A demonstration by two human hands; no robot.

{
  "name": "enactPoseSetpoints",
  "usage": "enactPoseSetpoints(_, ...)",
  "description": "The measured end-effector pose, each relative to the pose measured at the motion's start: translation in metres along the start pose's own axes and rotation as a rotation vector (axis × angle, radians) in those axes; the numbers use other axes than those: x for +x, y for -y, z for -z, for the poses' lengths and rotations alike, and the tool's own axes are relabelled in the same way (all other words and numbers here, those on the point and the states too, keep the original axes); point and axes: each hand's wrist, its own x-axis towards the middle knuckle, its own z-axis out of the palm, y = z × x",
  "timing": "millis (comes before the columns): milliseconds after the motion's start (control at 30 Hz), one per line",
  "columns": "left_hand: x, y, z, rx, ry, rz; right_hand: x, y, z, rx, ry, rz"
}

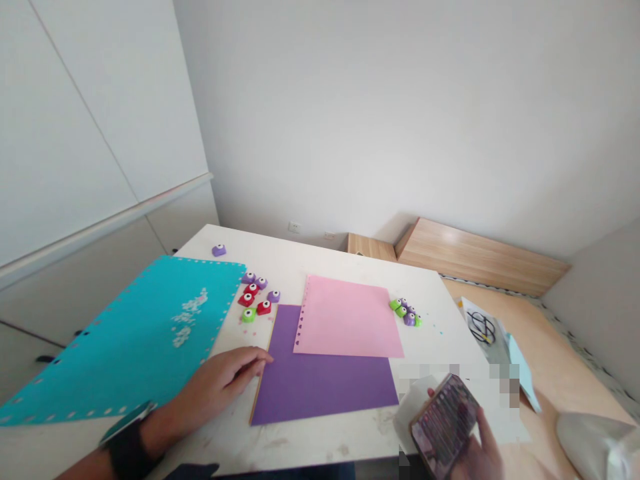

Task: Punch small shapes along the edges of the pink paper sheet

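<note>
My left hand (233,373) lies on the table with its fingers stretched out loosely, the fingertips touching the left edge of a purple sheet (330,390). A pink sheet (350,320) overlaps the purple one and has a row of small punched shapes down its left side. At the lower right, my right hand (483,450) is closed around a phone (445,423) whose lit screen faces up. Several small craft punches (264,307), purple, red and green, stand left of the sheets. Another cluster of green and purple punches (409,313) sits to the right.
A large turquoise sheet (150,333) with punched edges covers the table's left side, bearing small white cut-outs (185,323). One purple punch (219,250) stands near the far corner of the white table (310,443). Right of it are a wooden surface and a black cable (481,328).
</note>
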Motion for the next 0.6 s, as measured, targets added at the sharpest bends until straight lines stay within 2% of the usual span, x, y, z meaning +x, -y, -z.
enactPoseSetpoints(267,0.000,-0.001,0.001,-0.012,-0.001,-0.002,-0.006,-0.019,-0.013,-0.012,0.042,0.314)
enactPoseSetpoints(433,0.001,-0.001,0.001,-0.002,0.003,-0.001,-0.006,-0.013,-0.023,0.004,0.005,0.314)
enactPoseSetpoints(600,0.000,0.003,0.000,-0.006,0.007,-0.001,-0.004,-0.004,-0.019,-0.109,-0.037,0.319)
